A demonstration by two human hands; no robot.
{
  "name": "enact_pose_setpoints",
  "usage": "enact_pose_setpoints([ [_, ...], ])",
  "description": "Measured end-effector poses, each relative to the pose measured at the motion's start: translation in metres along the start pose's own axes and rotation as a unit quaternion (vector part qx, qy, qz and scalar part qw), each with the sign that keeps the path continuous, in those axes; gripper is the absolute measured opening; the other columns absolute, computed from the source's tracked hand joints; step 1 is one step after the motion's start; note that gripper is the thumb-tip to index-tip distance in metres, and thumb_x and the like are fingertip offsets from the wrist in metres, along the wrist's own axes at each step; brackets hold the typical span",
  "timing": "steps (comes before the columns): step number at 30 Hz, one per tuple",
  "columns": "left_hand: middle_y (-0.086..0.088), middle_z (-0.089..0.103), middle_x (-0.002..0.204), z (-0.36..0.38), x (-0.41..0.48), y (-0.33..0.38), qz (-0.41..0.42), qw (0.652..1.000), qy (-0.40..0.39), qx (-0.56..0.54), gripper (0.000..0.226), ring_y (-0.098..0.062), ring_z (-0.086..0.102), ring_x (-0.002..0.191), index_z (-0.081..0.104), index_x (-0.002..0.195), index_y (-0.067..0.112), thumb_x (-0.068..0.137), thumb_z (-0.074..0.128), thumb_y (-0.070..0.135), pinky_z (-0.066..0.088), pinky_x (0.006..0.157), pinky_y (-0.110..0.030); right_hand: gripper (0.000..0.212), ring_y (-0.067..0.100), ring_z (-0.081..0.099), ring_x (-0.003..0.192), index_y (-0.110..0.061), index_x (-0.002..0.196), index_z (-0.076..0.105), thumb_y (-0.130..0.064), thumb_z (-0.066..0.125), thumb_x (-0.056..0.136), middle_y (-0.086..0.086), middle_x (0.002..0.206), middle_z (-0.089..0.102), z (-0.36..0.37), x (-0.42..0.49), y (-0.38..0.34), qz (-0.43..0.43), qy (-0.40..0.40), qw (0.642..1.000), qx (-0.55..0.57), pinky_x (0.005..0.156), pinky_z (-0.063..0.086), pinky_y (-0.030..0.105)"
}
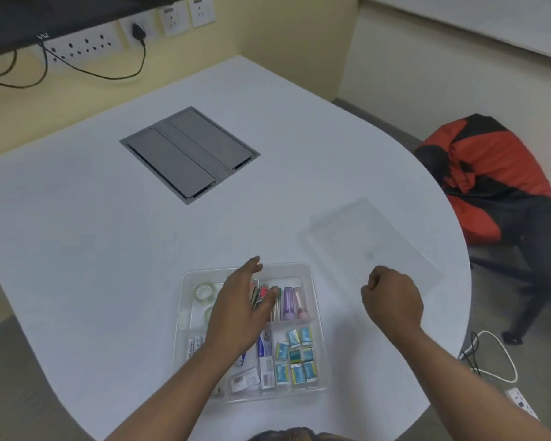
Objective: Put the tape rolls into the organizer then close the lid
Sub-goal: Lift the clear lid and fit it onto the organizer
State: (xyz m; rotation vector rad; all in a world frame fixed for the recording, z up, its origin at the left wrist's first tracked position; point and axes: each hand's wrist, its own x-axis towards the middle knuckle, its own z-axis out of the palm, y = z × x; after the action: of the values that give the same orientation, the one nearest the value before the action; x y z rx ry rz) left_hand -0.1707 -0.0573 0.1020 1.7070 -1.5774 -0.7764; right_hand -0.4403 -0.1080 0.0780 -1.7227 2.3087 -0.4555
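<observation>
A clear plastic organizer (315, 300) sits near the table's front edge, its lid off. A clear tape roll (204, 291) lies in its far-left compartment, and a second roll (209, 313) shows partly behind my left hand. My left hand (239, 313) hovers over the organizer's middle with fingers spread and nothing in it. My right hand (392, 300) is curled into a loose fist to the right of the organizer, apart from it. The transparent lid (369, 246) lies flat on the table beyond my right hand.
Other compartments hold pens, purple tubes (293, 302), small blue packets (296, 358) and labelled boxes. A grey cable hatch (190, 154) is set into the white table (93, 249). A chair with an orange-black bag (487, 173) stands at the right; cables lie on the floor.
</observation>
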Motion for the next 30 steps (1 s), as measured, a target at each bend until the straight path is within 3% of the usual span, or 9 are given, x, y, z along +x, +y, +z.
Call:
enact_pose_setpoints([
  [4,0.012,0.052,0.134,-0.003,0.004,-0.001,0.002,1.0,-0.004,0.003,0.062,0.0,0.042,0.117,0.034,0.142,0.029,0.087,0.061,0.04,0.032,0.095,-0.021,0.017,0.016,0.053,0.061,-0.023,0.067,0.053,-0.008,0.06,0.07,-0.005,0.069,0.059,0.004,0.017,0.0,0.04,-0.064,0.997,0.005,0.049,0.039,0.025],
  [10,0.013,0.053,0.134,-0.002,-0.009,-0.01,0.0,0.999,-0.029,0.026,0.061,-0.003,0.046,0.12,0.034,0.142,0.029,0.089,0.059,0.044,0.037,0.098,-0.026,0.026,0.022,0.057,0.086,-0.021,0.101,0.062,-0.012,0.059,0.076,0.0,0.097,0.061,0.028,0.042,0.02,0.042,-0.142,0.989,-0.029,0.065,0.043,0.029],
  [15,0.01,0.052,0.135,0.002,-0.014,-0.01,-0.001,0.999,-0.034,0.041,0.06,-0.008,0.046,0.122,0.035,0.142,0.027,0.089,0.058,0.042,0.037,0.101,-0.028,0.024,0.024,0.057,0.085,-0.013,0.096,0.063,-0.006,0.052,0.077,0.004,0.095,0.061,0.048,0.048,0.031,0.044,-0.161,0.982,-0.094,0.067,0.047,0.03],
  [19,0.011,0.052,0.137,0.004,-0.018,-0.009,-0.004,0.999,-0.025,0.04,0.06,-0.007,0.046,0.124,0.036,0.141,0.027,0.088,0.058,0.044,0.036,0.103,-0.028,0.017,0.023,0.051,0.078,-0.016,0.077,0.051,-0.001,0.044,0.076,0.002,0.082,0.054,0.057,0.047,0.037,0.019,-0.171,0.974,-0.146,0.063,0.046,0.03],
  [24,0.016,0.055,0.13,0.002,-0.023,-0.011,-0.011,0.999,-0.014,0.03,0.058,-0.001,0.047,0.118,0.039,0.138,0.033,0.086,0.059,0.046,0.036,0.097,-0.023,0.016,0.021,0.049,0.064,-0.015,0.07,0.046,0.001,0.048,0.072,0.001,0.069,0.05,0.055,0.048,0.037,-0.007,-0.152,0.972,-0.18,0.058,0.042,0.027],
  [28,0.021,0.054,0.127,-0.002,-0.023,-0.009,-0.019,0.999,-0.018,0.018,0.059,0.004,0.047,0.116,0.037,0.139,0.035,0.086,0.063,0.042,0.036,0.094,-0.019,0.015,0.028,0.055,0.076,-0.011,0.078,0.053,-0.003,0.055,0.065,0.006,0.074,0.057,0.035,0.058,0.013,-0.048,-0.05,0.994,-0.086,0.057,0.039,0.028],
  [30,0.019,0.054,0.128,-0.003,-0.018,-0.006,-0.02,1.0,-0.018,0.008,0.06,0.0,0.049,0.115,0.036,0.14,0.034,0.087,0.063,0.04,0.042,0.095,-0.025,0.019,0.028,0.054,0.076,-0.013,0.08,0.056,-0.001,0.055,0.065,0.007,0.074,0.057,0.014,0.066,-0.005,-0.06,-0.008,0.997,-0.038,0.056,0.039,0.029],
])
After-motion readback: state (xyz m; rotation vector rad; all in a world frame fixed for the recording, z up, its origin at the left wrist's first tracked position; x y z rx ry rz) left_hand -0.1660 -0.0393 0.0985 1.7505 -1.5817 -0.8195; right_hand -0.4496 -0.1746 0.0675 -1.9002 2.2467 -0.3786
